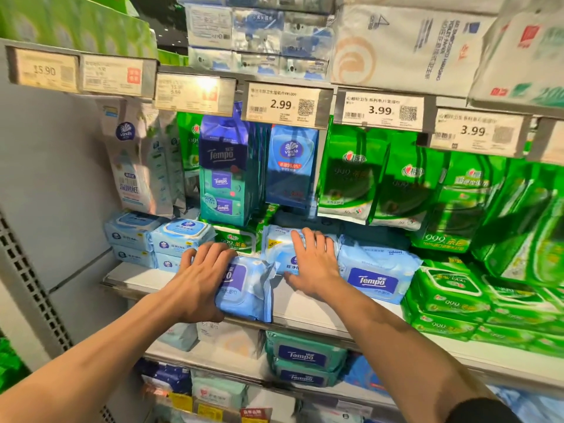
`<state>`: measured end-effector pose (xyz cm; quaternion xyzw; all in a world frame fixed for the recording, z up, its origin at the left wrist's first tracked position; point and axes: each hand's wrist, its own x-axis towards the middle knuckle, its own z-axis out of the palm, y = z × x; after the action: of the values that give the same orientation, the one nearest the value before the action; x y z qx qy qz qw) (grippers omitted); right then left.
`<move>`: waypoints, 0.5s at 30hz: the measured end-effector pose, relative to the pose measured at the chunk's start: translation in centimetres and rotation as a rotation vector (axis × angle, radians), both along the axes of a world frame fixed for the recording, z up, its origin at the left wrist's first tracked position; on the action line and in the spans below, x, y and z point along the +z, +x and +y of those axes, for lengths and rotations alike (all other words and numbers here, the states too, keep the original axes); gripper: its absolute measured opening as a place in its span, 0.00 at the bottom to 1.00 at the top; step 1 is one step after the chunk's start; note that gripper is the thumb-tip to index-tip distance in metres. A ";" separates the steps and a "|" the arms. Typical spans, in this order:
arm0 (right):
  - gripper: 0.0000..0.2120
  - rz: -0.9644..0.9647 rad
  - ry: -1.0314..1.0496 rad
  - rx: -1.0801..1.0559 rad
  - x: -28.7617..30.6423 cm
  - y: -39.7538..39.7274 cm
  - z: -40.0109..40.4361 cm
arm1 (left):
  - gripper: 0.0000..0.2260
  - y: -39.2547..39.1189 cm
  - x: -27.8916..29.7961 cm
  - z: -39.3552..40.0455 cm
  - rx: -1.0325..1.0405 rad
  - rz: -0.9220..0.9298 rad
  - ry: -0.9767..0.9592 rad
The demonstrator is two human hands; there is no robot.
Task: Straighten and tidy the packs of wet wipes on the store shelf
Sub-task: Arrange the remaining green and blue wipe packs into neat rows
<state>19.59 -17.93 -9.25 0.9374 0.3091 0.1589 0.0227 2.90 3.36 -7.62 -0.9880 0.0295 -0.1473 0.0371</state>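
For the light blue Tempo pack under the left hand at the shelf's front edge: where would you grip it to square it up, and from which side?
Probably by its two short ends, coming from the front. The light blue Tempo pack lies flat but skewed, one corner overhanging the shelf edge. The left hand already covers its left end; the right end, beside bare shelf, is free. The right hand rests on another pack behind.

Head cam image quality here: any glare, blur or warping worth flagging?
Head view: glare washes out the price tag left of the 2.99 tag; far-left tags and right-edge green packs are blurred; shelf lines bow from the wide-angle lens; the left hand and right hand on the blue packs look sharp.
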 end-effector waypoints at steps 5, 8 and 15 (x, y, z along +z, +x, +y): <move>0.42 -0.036 0.012 0.016 0.3 -0.4 1.0 | 0.49 -0.2 -0.1 0.1 -0.010 0.017 -0.020; 0.40 -0.039 0.056 0.002 -0.1 -0.4 0.8 | 0.48 -0.3 -0.2 0.0 -0.005 0.004 -0.022; 0.39 -0.125 0.079 -0.006 -1.7 0.0 0.9 | 0.46 -0.3 -0.8 0.2 -0.023 -0.047 -0.050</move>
<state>19.62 -17.01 -10.95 0.9267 0.2976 0.2293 0.0053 2.60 3.57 -8.45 -0.9844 0.0364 -0.1717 0.0112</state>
